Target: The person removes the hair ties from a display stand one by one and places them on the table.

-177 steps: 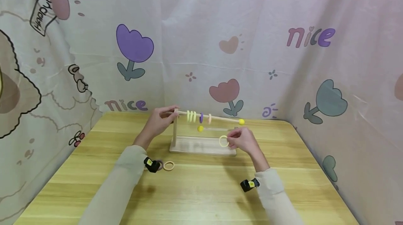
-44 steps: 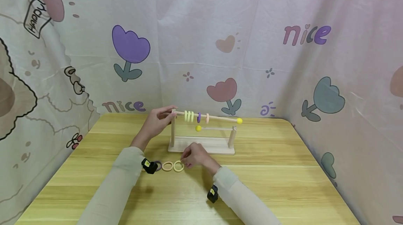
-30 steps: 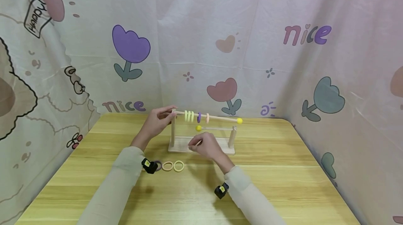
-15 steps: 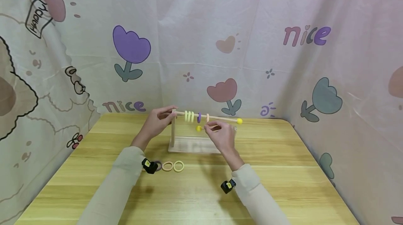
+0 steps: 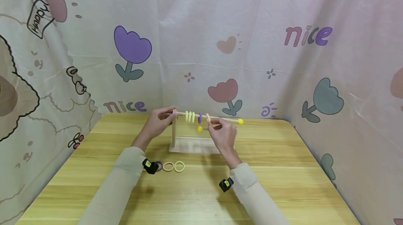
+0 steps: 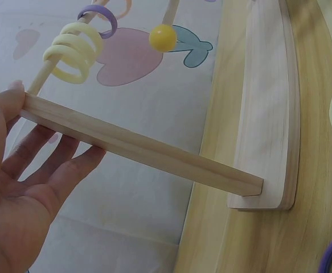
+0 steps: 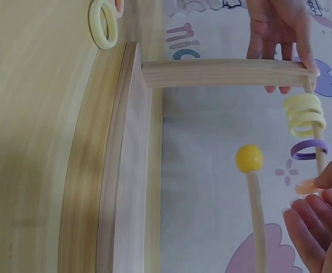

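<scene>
My left hand (image 5: pixel 158 121) grips the top of the left post (image 6: pixel 137 139) of a wooden stand, thumb at the rod's end and fingers underneath. From that post an upper rod (image 5: pixel 221 118) runs right to a yellow ball (image 5: pixel 240 121). Threaded on it are several pale yellow rings (image 7: pixel 303 114), a purple ring (image 5: pixel 199 118) and a peach ring (image 7: pixel 307 186). Between thumb and fingertips, my right hand (image 5: pixel 223 135) pinches the peach ring on the rod. A lower rod (image 7: pixel 257 222) with its own yellow ball (image 5: pixel 199 129) is partly hidden behind this hand.
In front of the stand's base (image 5: pixel 195 145), a yellow ring (image 5: pixel 175 167), a peach ring (image 5: pixel 168 171) and a purple ring (image 5: pixel 161 166) lie in a row on the wooden table (image 5: pixel 189 197). The left wrist camera covers the row's left end. A printed curtain (image 5: pixel 189 43) hangs behind.
My right hand has put a yellow ring down at the row's right end, then risen to the upper rod and taken hold of the peach ring. My left hand keeps its grip on the post.
</scene>
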`<state>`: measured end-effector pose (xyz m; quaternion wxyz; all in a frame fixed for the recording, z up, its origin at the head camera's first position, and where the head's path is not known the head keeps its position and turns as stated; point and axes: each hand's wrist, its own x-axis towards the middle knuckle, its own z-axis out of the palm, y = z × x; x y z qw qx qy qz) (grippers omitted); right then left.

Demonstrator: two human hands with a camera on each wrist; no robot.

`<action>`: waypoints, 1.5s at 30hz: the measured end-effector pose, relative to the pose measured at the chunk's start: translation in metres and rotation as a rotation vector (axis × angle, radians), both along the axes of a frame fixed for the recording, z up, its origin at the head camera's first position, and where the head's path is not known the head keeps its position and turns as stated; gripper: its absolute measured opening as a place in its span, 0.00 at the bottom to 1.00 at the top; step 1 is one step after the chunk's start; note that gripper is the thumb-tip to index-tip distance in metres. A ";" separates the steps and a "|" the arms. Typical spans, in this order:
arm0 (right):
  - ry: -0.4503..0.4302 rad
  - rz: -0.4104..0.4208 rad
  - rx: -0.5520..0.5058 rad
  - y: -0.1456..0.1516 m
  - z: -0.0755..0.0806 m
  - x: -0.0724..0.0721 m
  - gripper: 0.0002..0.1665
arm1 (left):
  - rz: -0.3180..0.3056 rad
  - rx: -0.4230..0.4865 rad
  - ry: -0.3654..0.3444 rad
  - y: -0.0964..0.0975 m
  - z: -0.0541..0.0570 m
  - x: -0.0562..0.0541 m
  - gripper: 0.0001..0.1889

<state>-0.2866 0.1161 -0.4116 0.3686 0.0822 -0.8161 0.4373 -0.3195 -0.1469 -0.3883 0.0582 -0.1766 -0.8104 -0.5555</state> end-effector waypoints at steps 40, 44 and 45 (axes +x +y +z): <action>0.005 -0.084 -0.135 0.048 0.004 0.004 0.05 | -0.008 0.010 -0.001 -0.001 0.002 0.000 0.21; 0.005 -0.113 -0.142 0.056 0.006 0.006 0.05 | -0.008 0.007 0.000 -0.001 0.002 0.000 0.21; -0.003 -0.120 -0.149 0.058 0.006 0.007 0.04 | -0.008 0.006 -0.001 -0.001 0.002 0.001 0.21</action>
